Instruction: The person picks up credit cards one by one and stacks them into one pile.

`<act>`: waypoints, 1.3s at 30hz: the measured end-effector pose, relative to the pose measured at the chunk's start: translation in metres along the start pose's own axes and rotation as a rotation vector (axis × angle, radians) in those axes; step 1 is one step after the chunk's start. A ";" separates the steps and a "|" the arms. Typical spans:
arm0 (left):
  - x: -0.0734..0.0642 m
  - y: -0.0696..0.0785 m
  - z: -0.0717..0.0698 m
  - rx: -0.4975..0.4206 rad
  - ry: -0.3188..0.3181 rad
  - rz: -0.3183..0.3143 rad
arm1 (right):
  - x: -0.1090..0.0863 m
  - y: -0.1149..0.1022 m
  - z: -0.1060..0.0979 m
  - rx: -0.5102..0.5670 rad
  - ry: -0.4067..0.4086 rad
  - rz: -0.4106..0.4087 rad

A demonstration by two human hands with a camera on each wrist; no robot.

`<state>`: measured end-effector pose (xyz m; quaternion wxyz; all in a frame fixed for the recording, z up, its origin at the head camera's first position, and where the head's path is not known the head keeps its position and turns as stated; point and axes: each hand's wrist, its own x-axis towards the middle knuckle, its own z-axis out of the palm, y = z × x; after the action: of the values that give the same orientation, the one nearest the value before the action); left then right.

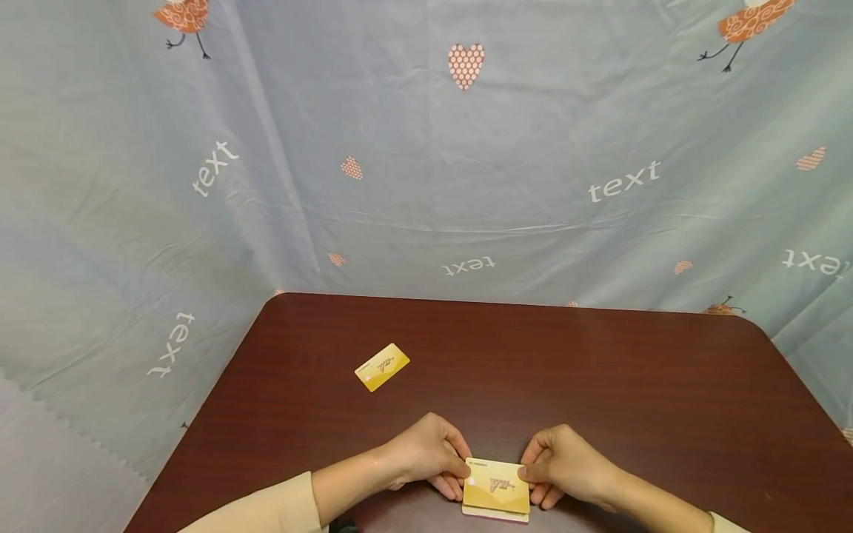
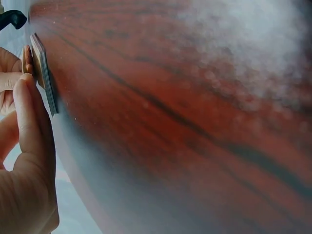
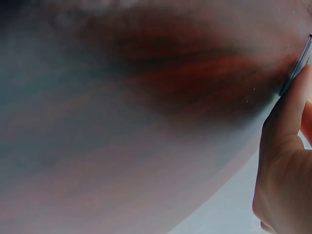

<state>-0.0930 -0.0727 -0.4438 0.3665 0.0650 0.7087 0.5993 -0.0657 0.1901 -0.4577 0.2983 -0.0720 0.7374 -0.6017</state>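
Note:
A yellow card (image 1: pixel 496 490) with a small red-brown print lies on top of a white-edged card (image 1: pixel 494 514) near the table's front edge. My left hand (image 1: pixel 429 453) pinches the cards at their left end, thumb on top. At the right end, my right hand (image 1: pixel 568 466) pinches them the same way. Seen edge-on in the left wrist view, the cards form a thin layered stack (image 2: pixel 45 75) beside the fingers of the left hand (image 2: pixel 31 170). In the right wrist view, only a narrow edge of the stack (image 3: pixel 296 68) shows by the right hand (image 3: pixel 285 170).
Another yellow card (image 1: pixel 383 367) lies flat and askew on the dark red-brown table (image 1: pixel 566 363), farther back to the left. A grey-blue printed curtain (image 1: pixel 400 207) hangs behind and beside the table. Something small and dark (image 1: pixel 343 525) sits under the left sleeve.

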 end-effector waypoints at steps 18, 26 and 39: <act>-0.003 -0.003 0.004 0.041 0.012 0.031 | 0.002 0.001 0.003 -0.071 -0.004 -0.016; -0.003 -0.005 0.005 0.055 0.013 0.035 | 0.002 0.000 0.004 -0.077 -0.005 -0.019; -0.005 -0.006 0.006 0.070 0.030 0.042 | 0.004 0.003 0.003 -0.077 -0.022 -0.031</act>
<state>-0.0839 -0.0716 -0.4472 0.3407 0.0836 0.7330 0.5828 -0.0664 0.1867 -0.4618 0.2940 -0.1013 0.7554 -0.5768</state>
